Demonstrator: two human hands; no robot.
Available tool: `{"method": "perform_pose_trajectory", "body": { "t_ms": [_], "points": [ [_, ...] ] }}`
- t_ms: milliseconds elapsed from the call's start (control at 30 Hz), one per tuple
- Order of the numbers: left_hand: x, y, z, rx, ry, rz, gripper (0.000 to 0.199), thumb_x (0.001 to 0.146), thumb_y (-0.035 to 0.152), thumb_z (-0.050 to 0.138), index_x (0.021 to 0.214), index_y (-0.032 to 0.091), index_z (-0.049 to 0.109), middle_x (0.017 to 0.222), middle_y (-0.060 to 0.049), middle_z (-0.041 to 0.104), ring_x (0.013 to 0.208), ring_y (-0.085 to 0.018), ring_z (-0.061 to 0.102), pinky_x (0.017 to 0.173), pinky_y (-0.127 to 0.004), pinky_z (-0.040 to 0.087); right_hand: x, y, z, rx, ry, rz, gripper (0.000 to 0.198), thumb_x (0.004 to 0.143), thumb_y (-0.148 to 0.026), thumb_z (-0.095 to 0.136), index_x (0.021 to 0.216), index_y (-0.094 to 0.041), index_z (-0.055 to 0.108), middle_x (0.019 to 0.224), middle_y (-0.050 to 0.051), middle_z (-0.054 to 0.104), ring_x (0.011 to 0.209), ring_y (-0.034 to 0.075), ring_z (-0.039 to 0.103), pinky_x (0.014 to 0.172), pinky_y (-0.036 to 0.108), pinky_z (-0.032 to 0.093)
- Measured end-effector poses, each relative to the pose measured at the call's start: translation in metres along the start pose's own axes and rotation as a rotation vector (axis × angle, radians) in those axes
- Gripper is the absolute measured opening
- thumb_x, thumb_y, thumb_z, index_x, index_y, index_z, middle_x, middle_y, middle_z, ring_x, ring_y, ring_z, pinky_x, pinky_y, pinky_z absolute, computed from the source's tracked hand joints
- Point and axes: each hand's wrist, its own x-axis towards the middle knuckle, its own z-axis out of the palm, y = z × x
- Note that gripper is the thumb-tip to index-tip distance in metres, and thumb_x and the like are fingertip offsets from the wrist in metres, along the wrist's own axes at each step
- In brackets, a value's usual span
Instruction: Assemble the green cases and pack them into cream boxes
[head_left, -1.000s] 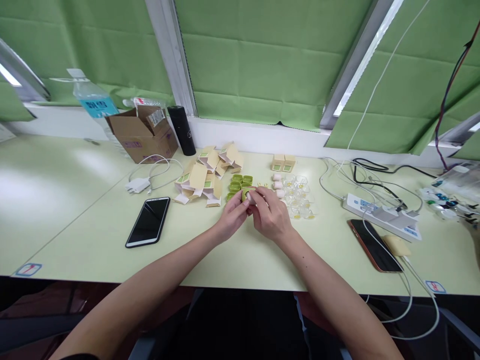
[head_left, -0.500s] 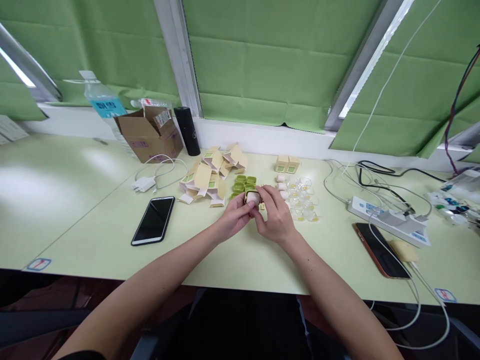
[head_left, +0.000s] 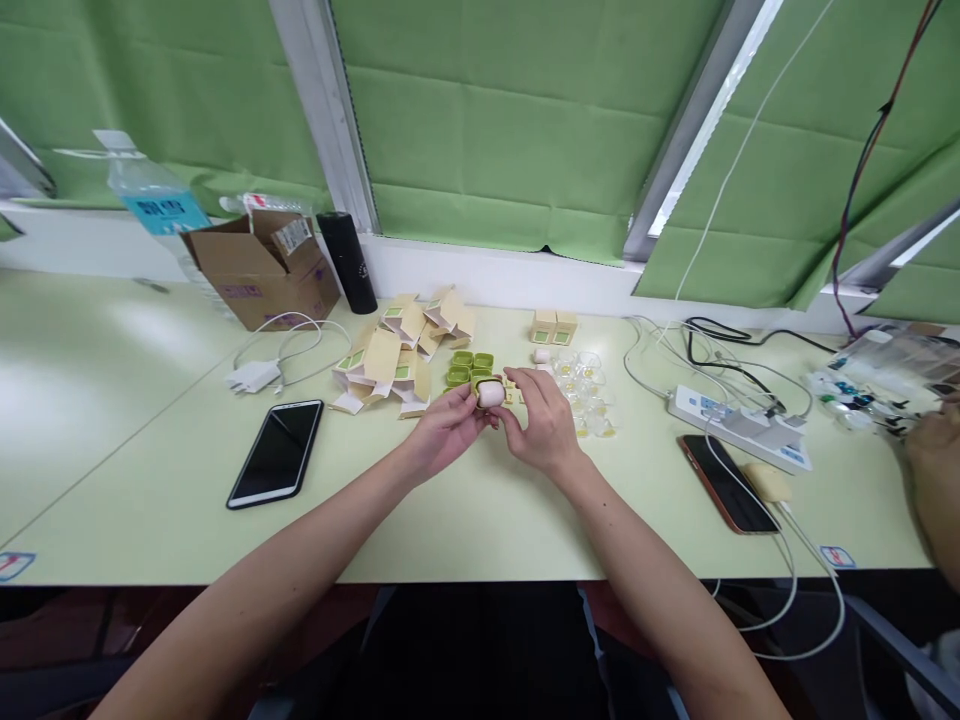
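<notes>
My left hand [head_left: 448,428] pinches a small green cup with a pale pink, rounded block [head_left: 492,394] seated in it. Close to the block's right side is my right hand [head_left: 546,420], its thumb and fingers spread apart; whether the thumb tip touches the cup is hard to tell. Just behind my hands several small green cups [head_left: 459,374] stand in a group, partly covered by the held one. More pale pink blocks [head_left: 541,356] lie beyond my right hand, beside clear plastic shells [head_left: 589,384] with yellow spots. Small tan pieces peek out between my hands.
Opened cream cartons [head_left: 382,356] lie left of the cups, and two closed small boxes [head_left: 553,327] stand at the back. A phone [head_left: 276,455], charger [head_left: 253,376] and cardboard box [head_left: 262,280] are on the left. A power strip [head_left: 739,430] and another phone [head_left: 726,484] lie right, near another person's hand [head_left: 934,450].
My right hand's fingers have moved off the pale pink block and spread, while my left hand keeps the cup. The view has shifted right, and another person's hand appears at the right edge.
</notes>
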Motion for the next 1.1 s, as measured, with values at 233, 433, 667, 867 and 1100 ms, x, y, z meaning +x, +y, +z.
{"method": "perform_pose_trajectory", "body": {
  "t_ms": [233, 433, 667, 867, 1100],
  "points": [
    [0.004, 0.005, -0.016, 0.159, 0.124, 0.152, 0.054, 0.076, 0.024, 0.092, 0.125, 0.022, 0.069, 0.114, -0.006, 0.073, 0.099, -0.019, 0.073, 0.105, -0.039, 0.056, 0.009, 0.017, -0.031, -0.168, -0.074, 0.148, 0.028, 0.098, -0.031, 0.062, 0.122, -0.019, 0.068, 0.105, 0.012, 0.076, 0.098, 0.03, 0.066, 0.079, 0.043, 0.054],
    [0.005, 0.008, -0.013, 0.224, 0.185, 0.214, 0.059, 0.074, 0.027, 0.094, 0.124, 0.023, 0.065, 0.117, -0.005, 0.072, 0.102, -0.02, 0.076, 0.107, -0.042, 0.058, -0.012, 0.052, -0.094, -0.261, -0.113, 0.409, 0.021, 0.094, -0.016, 0.055, 0.102, -0.023, 0.073, 0.101, 0.009, 0.075, 0.096, 0.029, 0.064, 0.075, 0.042, 0.053],
    [0.003, 0.004, -0.004, 0.302, 0.172, 0.243, 0.056, 0.075, 0.028, 0.093, 0.124, 0.024, 0.065, 0.118, -0.005, 0.071, 0.099, -0.019, 0.076, 0.101, -0.037, 0.06, -0.065, 0.078, -0.126, -0.403, -0.343, 0.46, 0.027, 0.086, -0.015, 0.065, 0.107, -0.028, 0.077, 0.11, 0.01, 0.066, 0.106, 0.033, 0.058, 0.07, 0.042, 0.054],
    [0.002, 0.005, -0.004, 0.323, 0.176, 0.248, 0.057, 0.075, 0.027, 0.093, 0.123, 0.024, 0.064, 0.119, -0.005, 0.07, 0.1, -0.02, 0.076, 0.094, -0.034, 0.06, -0.077, 0.083, -0.121, -0.413, -0.405, 0.515, 0.01, 0.086, -0.019, 0.069, 0.089, -0.026, 0.074, 0.112, 0.011, 0.064, 0.108, 0.033, 0.057, 0.063, 0.038, 0.054],
    [0.005, 0.001, -0.007, 0.331, 0.192, 0.276, 0.06, 0.073, 0.028, 0.094, 0.124, 0.025, 0.063, 0.124, -0.005, 0.066, 0.103, -0.019, 0.074, 0.091, -0.032, 0.059, -0.055, 0.074, -0.15, 0.033, -0.119, 0.617, 0.013, 0.093, -0.036, 0.064, 0.087, -0.025, 0.065, 0.13, 0.013, 0.068, 0.121, 0.033, 0.063, 0.093, 0.054, 0.058]
  ]
}}
